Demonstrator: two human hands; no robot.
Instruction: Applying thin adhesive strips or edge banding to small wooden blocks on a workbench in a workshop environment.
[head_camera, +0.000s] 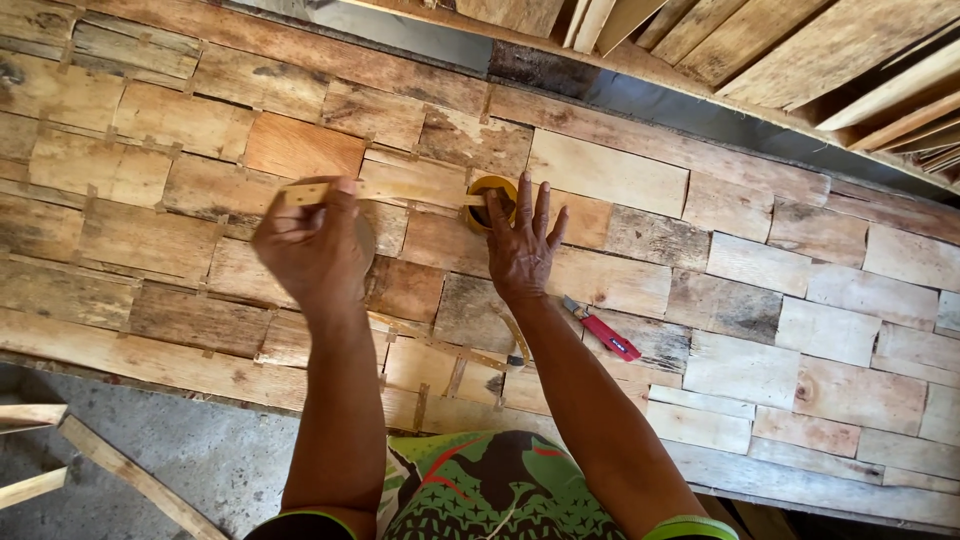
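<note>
My left hand (312, 245) grips the end of a thin wooden strip (400, 190) that lies across a panel of patchwork wood pieces (150, 240). The strip runs right toward a yellow tape measure case (492, 187). My right hand (522, 245) rests with fingers spread on the panel, fingertips touching the yellow case and the strip's right end. Both forearms reach up from the bottom of the view.
A red-handled utility knife (603, 333) lies on the panel right of my right forearm. A hammer (516, 350) is partly hidden under that arm. Stacked planks (800, 50) fill the top right. Loose wooden sticks (120, 470) lie on the grey floor at lower left.
</note>
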